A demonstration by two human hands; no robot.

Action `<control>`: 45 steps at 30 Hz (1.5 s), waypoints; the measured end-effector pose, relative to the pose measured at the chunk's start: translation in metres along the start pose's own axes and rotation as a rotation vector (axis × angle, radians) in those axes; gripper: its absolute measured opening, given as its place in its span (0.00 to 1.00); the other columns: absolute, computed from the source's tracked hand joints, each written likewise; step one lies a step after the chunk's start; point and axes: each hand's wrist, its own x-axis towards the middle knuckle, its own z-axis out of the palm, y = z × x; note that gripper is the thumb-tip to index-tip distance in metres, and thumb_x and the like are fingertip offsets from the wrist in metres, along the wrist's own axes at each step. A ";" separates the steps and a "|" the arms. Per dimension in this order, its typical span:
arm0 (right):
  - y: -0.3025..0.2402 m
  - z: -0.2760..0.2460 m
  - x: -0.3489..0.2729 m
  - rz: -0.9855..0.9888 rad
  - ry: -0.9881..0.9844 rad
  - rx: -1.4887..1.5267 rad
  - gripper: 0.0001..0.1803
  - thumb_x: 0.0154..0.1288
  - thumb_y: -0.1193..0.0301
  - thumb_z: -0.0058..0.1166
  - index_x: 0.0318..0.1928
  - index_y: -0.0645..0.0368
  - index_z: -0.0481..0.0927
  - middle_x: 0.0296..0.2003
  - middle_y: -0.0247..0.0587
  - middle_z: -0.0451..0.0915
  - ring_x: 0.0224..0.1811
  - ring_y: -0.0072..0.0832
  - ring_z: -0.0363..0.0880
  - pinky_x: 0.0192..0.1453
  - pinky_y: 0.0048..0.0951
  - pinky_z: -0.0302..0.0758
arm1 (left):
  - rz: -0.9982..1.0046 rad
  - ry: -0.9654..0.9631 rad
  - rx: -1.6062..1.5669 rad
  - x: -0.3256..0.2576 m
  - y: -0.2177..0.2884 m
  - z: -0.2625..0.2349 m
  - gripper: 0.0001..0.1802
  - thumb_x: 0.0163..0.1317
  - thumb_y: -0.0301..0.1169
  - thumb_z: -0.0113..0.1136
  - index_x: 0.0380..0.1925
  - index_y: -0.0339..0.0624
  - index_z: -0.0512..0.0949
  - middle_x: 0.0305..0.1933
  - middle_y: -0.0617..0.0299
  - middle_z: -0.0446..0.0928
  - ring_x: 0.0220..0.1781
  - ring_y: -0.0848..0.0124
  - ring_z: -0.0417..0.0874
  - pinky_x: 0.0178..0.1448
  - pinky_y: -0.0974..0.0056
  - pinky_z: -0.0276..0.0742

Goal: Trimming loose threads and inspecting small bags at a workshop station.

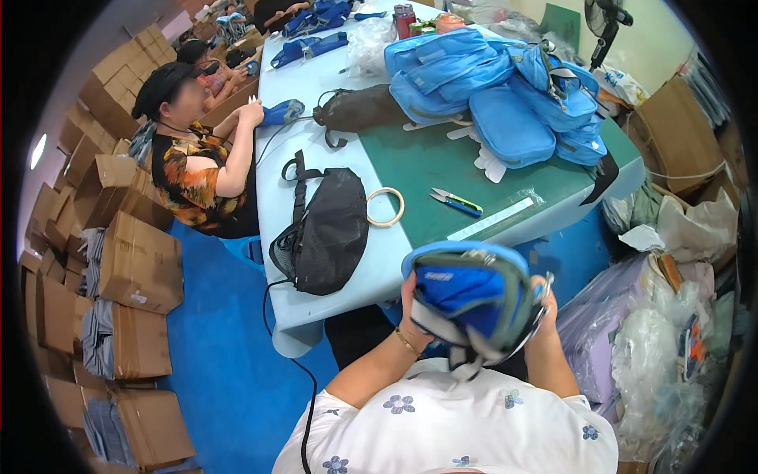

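Note:
Between my two hands, in front of my chest, is a small blue waist pack point(466, 296) with grey trim, a light blue edge at the back and straps hanging from its underside. My left hand point(412, 313) is closed on its left side, with the fingers partly hidden behind it. My right hand point(542, 306) grips the opposite side, close to a buckle or strap end. The pack is slightly blurred and is held above the table's near edge. Beyond it on the green mat point(418, 174) lie small blue-handled snips point(456, 201) and a white strip point(491, 219).
Light blue bags point(513, 126) are piled at the far right of the table. A black mesh bag point(328, 229), a wooden ring point(385, 207) and a dark pouch point(359, 109) lie left of centre. A co-worker point(197, 158) sits at the left. Cardboard boxes point(142, 261) and plastic-wrapped goods point(655, 340) flank the table.

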 end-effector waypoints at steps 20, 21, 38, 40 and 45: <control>-0.055 -0.032 -0.025 0.363 0.045 -0.734 0.36 0.51 0.74 0.63 0.62 0.64 0.65 0.56 0.45 0.71 0.60 0.33 0.69 0.64 0.33 0.64 | 0.145 0.134 2.108 -0.013 0.008 0.049 0.26 0.49 0.53 0.63 0.33 0.42 0.71 0.21 0.51 0.77 0.26 0.54 0.80 0.30 0.57 0.75; -0.053 -0.009 -0.021 0.282 -0.102 -0.687 0.37 0.50 0.73 0.64 0.62 0.64 0.65 0.56 0.44 0.72 0.60 0.33 0.69 0.64 0.33 0.63 | 0.147 0.123 2.228 -0.014 0.001 0.045 0.27 0.49 0.54 0.62 0.35 0.42 0.71 0.22 0.51 0.77 0.27 0.53 0.81 0.32 0.56 0.75; 0.013 0.011 -0.058 -0.411 0.114 -1.201 0.18 0.55 0.80 0.59 0.47 0.59 0.71 0.36 0.42 0.75 0.34 0.25 0.74 0.38 0.23 0.69 | 0.409 -0.284 1.724 -0.031 -0.007 -0.019 0.33 0.48 0.18 0.53 0.59 0.41 0.66 0.65 0.50 0.61 0.67 0.57 0.62 0.70 0.57 0.56; 0.014 0.019 -0.057 -0.303 0.071 -1.053 0.17 0.52 0.81 0.61 0.42 0.58 0.72 0.31 0.40 0.75 0.30 0.23 0.73 0.32 0.22 0.66 | 0.148 -0.250 1.200 -0.029 -0.004 -0.032 0.34 0.49 0.16 0.52 0.61 0.38 0.66 0.67 0.53 0.59 0.69 0.61 0.60 0.70 0.58 0.56; -0.004 0.031 -0.037 -0.244 -0.211 -1.047 0.20 0.47 0.79 0.66 0.40 0.57 0.72 0.27 0.39 0.74 0.24 0.25 0.72 0.27 0.24 0.66 | -0.065 -0.267 1.006 -0.025 0.020 -0.056 0.27 0.60 0.24 0.54 0.61 0.38 0.65 0.66 0.56 0.62 0.64 0.67 0.67 0.62 0.62 0.68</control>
